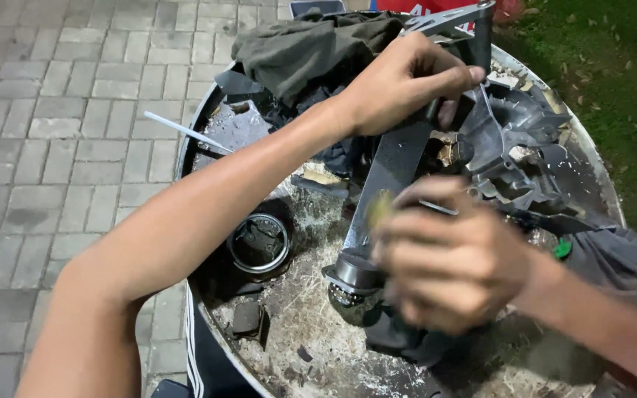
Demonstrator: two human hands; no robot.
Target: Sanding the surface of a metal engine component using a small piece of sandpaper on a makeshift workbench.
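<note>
My left hand (399,85) grips the upper end of a long dark metal arm-shaped part (392,166) that slants across a round metal drum top (208,110). My right hand (447,258), blurred by motion, is closed around something small and yellowish against the lower half of that part; what it is cannot be made out. The part's lower end has a round shiny hub (352,284) resting on the drum top.
On the drum top lie a dark green rag (304,48), a black moulded plastic cover (514,147), a round metal ring part (259,242), a thin white stick (186,131) and a grey cloth (606,254). Paving bricks (60,133) lie left, grass (613,66) right.
</note>
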